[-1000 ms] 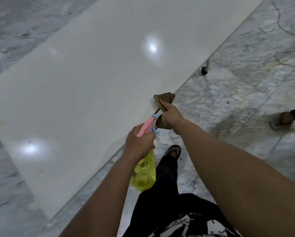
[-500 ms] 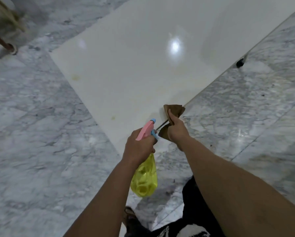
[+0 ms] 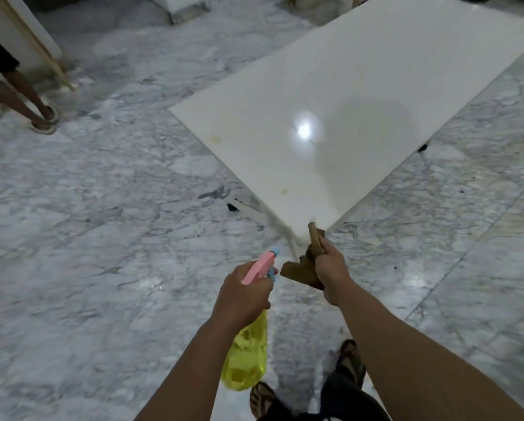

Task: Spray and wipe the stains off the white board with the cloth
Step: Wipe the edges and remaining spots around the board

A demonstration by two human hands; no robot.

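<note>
Overspray risk: left hand [image 3: 245, 294] fingers grip the spray bottle [image 3: 248, 352] with nozzle short of the white board [image 3: 345, 117], while right hand [image 3: 330, 268] fingers clutch the cloth [image 3: 300, 273], so mist likely wets the floor [image 3: 103, 238].

Left hand [image 3: 245, 294] grips spray bottle [image 3: 246, 357] — right hand [image 3: 330, 273] holds cloth [image 3: 300, 270].

1. No text, label, brand, number or sign can be read anywhere in the view.
2. The spray bottle [image 3: 248, 354] shows plain yellow plastic, with no legible label.
</note>
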